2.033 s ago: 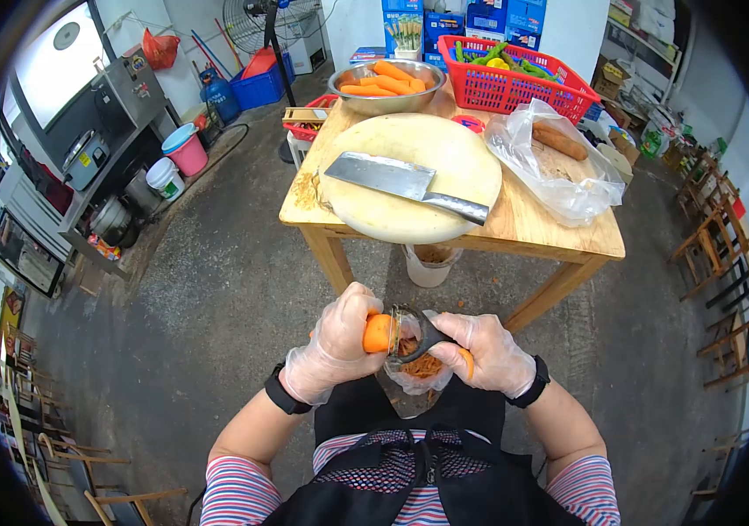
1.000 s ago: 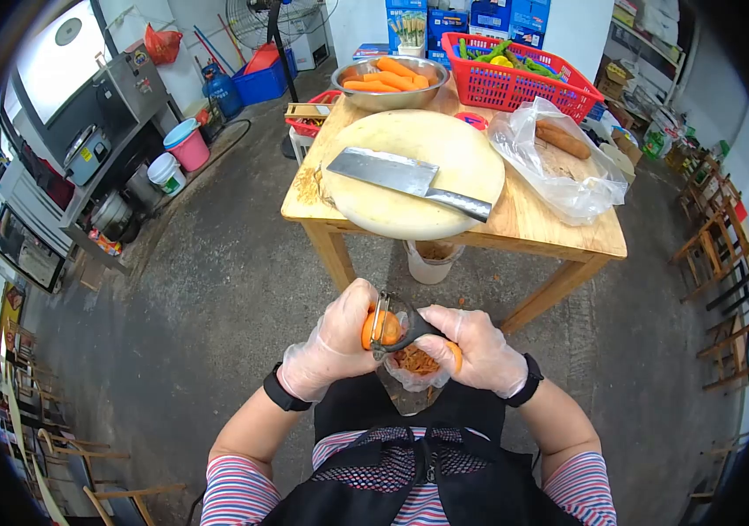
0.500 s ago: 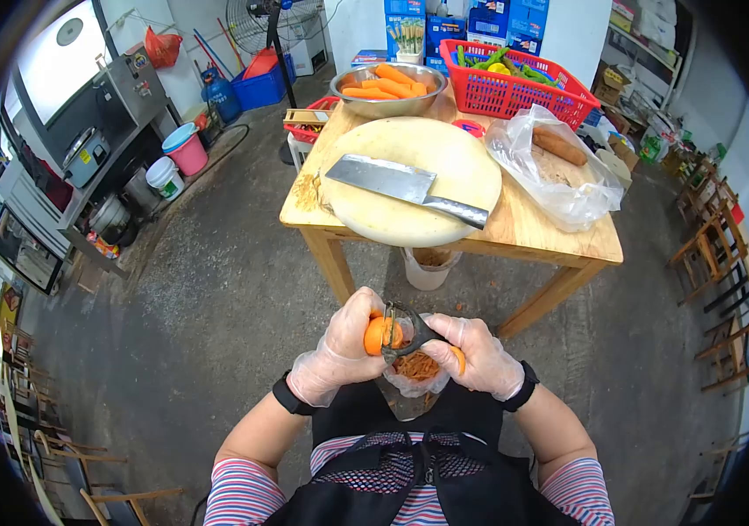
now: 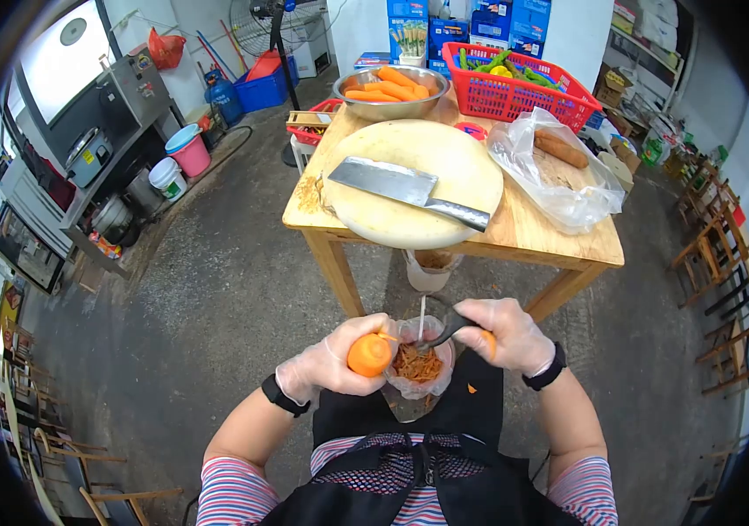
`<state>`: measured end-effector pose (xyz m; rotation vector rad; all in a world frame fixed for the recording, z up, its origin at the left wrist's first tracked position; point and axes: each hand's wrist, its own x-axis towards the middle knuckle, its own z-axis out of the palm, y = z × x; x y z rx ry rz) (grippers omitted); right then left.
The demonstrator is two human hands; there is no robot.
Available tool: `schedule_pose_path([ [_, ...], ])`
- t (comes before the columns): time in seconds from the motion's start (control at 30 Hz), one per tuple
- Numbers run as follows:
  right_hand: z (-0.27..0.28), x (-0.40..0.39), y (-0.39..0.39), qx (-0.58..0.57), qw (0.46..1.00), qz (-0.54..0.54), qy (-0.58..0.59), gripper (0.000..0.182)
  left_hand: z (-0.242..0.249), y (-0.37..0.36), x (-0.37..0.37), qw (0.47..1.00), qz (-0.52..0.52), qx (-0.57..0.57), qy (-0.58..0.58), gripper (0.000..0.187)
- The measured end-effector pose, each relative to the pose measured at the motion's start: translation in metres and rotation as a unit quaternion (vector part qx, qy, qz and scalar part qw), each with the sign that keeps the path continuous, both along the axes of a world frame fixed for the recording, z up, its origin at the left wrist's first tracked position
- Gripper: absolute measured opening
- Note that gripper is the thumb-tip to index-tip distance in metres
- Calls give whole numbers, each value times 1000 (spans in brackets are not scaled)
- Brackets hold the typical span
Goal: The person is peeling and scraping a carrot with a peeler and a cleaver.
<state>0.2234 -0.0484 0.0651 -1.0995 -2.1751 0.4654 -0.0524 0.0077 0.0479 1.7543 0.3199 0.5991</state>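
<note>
In a clear glove, my left hand (image 4: 337,359) is closed around an orange carrot (image 4: 369,355), its blunt round end turned toward me. A thin strip of peel sticks out by the thumb. My right hand (image 4: 509,333), gloved too, grips the black handle of a vegetable peeler (image 4: 455,326). The peeler's blade is held to the right of the carrot, apart from it. A bit of orange shows at the right fingers. Below and between both hands stands a lined bin (image 4: 447,364) with a heap of peelings (image 4: 415,363) inside.
Ahead is a wooden table (image 4: 528,241) with a round chopping board (image 4: 409,140), a cleaver (image 4: 392,182), a steel bowl (image 4: 389,110) of carrots, a red basket (image 4: 523,96) of green vegetables and a plastic bag (image 4: 558,197). Another bin (image 4: 429,276) stands under the table.
The peeler has come off the carrot and moved right with my right hand. My left hand has lowered slightly, carrying the carrot left and down. A small orange scrap now lies on my right trouser leg.
</note>
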Motion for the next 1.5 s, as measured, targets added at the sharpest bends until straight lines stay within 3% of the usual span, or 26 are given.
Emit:
schedule_pose_path([
  [0.4, 1, -36, -4, -53, 995, 56, 63, 32, -3, 11, 3, 996, 61, 57, 27, 42],
  [0.6, 0, -16, -2, 10, 996, 20, -92, 30, 1, 8, 1, 970, 100, 195, 107, 36],
  [0.67, -15, 1, 0, 29, 998, -50, -31, 32, 2, 10, -6, 962, 142, 234, 13, 32],
  [0.8, -10, -17, -11, -17, 998, -29, 55, 34, 3, 10, 0, 907, 215, 359, 45, 38],
  [0.97, -7, -33, -14, -84, 991, -4, 102, 33, 2, 7, 5, 897, 226, 377, 53, 39],
  [1.07, -32, -12, 3, -63, 993, -70, 73, 36, -1, 17, -6, 881, 358, 304, -58, 30],
  [1.13, -34, 7, 31, 1, 981, -175, 80, 34, 4, 12, -12, 904, 416, -2, -100, 29],
  [1.17, -26, 14, 47, 10, 969, -229, 90, 32, 7, 8, -11, 889, 423, -82, -153, 25],
  [1.2, -15, 21, 64, 18, 954, -282, 99, 30, 6, 6, -10, 888, 425, -81, -155, 25],
  [1.27, -24, 49, 116, 112, 925, -363, 28, 30, 3, -1, -8, 851, 398, -250, -236, 22],
  [1.33, -6, 53, 151, 46, 891, -449, -49, 32, -20, -3, -6, 823, 389, -320, -263, 22],
  [1.4, 3, 58, 183, 1, 895, -436, -98, 32, -48, -4, -6, 782, 369, -415, -284, 30],
  [1.47, -3, 64, 212, -56, 890, -428, -149, 32, -51, -9, -2, 696, 366, -540, -301, 29],
  [1.5, -2, 63, 220, -59, 890, -418, -169, 32, -58, -9, -3, 680, 360, -555, -316, 31],
])
